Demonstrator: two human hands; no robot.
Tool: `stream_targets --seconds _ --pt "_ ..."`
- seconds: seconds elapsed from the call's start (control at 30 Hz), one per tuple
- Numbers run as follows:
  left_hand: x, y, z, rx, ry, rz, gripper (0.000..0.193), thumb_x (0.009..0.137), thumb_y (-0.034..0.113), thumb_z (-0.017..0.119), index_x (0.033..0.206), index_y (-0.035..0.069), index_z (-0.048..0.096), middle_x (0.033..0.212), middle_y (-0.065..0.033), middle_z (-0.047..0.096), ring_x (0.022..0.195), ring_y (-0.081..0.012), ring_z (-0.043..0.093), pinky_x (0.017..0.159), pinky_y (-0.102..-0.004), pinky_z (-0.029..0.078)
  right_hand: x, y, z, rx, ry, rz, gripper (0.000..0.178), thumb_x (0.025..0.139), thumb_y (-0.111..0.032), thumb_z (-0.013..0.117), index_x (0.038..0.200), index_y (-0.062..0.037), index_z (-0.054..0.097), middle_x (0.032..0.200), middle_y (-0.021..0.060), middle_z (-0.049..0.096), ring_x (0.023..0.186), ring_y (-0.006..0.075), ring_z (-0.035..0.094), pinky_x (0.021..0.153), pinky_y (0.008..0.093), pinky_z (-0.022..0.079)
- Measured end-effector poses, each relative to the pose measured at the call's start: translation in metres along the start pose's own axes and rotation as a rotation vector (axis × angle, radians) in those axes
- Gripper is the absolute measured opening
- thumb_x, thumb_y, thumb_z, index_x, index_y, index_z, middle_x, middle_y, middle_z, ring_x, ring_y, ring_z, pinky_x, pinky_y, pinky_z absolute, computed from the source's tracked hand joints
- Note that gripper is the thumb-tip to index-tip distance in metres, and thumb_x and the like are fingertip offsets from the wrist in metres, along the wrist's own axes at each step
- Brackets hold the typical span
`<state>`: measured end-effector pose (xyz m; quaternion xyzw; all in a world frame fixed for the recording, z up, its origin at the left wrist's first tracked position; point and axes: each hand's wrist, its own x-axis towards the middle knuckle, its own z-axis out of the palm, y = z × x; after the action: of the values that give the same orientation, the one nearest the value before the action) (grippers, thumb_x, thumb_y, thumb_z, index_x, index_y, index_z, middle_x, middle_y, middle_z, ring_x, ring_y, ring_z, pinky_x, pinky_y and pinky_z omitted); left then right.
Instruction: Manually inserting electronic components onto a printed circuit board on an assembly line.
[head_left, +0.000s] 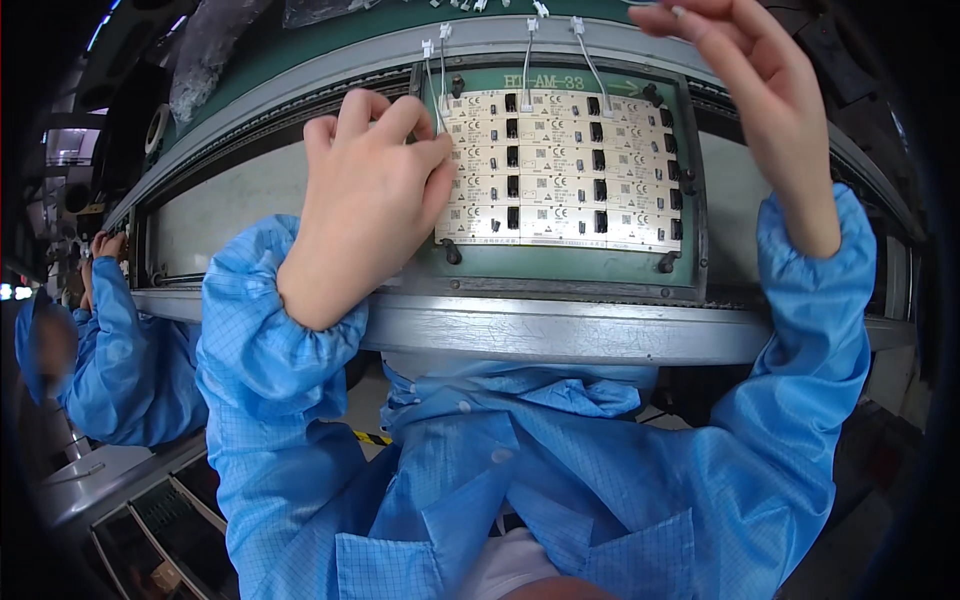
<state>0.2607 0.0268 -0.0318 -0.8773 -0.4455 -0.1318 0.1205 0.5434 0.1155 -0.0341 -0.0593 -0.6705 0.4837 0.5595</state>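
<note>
Under my hands lies a panel of white printed circuit boards (560, 185) with black components, set in a green carrier plate (560, 268). My left hand (370, 175) is over the panel's left edge, its fingers curled and pinched at the lower end of a white cable (437, 95); the fingertips partly hide that end. Two more white cables, a middle one (529, 70) and a right one (593, 70), run from the boards over the far rail. My right hand (760, 75) is raised beyond the panel's far right corner, fingers closed around something thin, mostly cut off by the picture's edge.
A metal rail (560, 330) runs along the near side of the conveyor, and another rail (370, 50) along its far side. Loose white connectors (480, 5) lie on the green surface beyond. Clear plastic bags (215, 60) are at the far left. A co-worker in blue (135, 350) is at the left.
</note>
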Motion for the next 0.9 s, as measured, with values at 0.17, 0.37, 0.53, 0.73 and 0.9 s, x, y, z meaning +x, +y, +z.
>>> stream_targets --seconds 0.17,0.37,0.53,0.73,0.9 --pt "0.045 -0.061 0.007 -0.057 0.098 -0.059 0.02 0.092 0.02 0.072 0.108 0.007 0.074 0.102 -0.0057 0.071 0.103 -0.0288 0.066 0.092 -0.0446 0.049 -0.007 -0.046 0.061 -0.843 0.035 0.384 0.011 0.096 -0.003 0.059 0.105 0.0025 0.058 0.092 0.0188 0.072 0.084 0.0272 0.075 0.073 0.0343 0.057" --pt "0.125 -0.089 0.086 -0.004 0.116 -0.351 0.028 0.084 0.029 0.069 0.102 0.007 0.071 0.101 -0.0183 0.074 0.098 -0.041 0.07 0.086 -0.0575 0.051 -0.027 0.01 0.077 -1.134 -0.061 0.29 0.011 0.1 -0.006 0.059 0.109 -0.0005 0.055 0.098 0.0151 0.075 0.093 0.0352 0.071 0.082 0.0417 0.055" --pt "0.126 -0.101 0.087 -0.169 0.117 -0.471 0.021 0.088 0.024 0.065 0.098 0.007 0.074 0.096 -0.0183 0.074 0.096 -0.0398 0.07 0.085 -0.0543 0.052 -0.04 0.028 0.078 -1.359 -0.144 0.101 0.009 0.091 -0.009 0.069 0.099 -0.0067 0.064 0.124 0.0095 0.068 0.119 0.0317 0.06 0.106 0.0444 0.038" --pt "0.123 -0.097 0.059 -0.176 0.407 -0.236 0.021 0.09 0.022 0.066 0.091 0.003 0.075 0.086 -0.0211 0.073 0.085 -0.039 0.071 0.077 -0.0481 0.055 -0.037 0.028 0.075 -1.391 -0.204 0.151 0.007 0.086 -0.012 0.074 0.092 -0.0091 0.071 0.131 0.0061 0.064 0.126 0.0304 0.055 0.109 0.047 0.034" --pt "0.124 -0.11 0.058 -0.923 0.256 -0.318 0.024 0.087 0.017 0.073 0.103 0.0 0.076 0.084 -0.0123 0.076 0.079 -0.0212 0.073 0.073 -0.0342 0.055 -0.033 0.027 0.074 -1.344 -0.224 0.188 0.006 0.085 -0.012 0.075 0.09 -0.0092 0.073 0.13 0.005 0.064 0.124 0.0298 0.055 0.11 0.0466 0.033"
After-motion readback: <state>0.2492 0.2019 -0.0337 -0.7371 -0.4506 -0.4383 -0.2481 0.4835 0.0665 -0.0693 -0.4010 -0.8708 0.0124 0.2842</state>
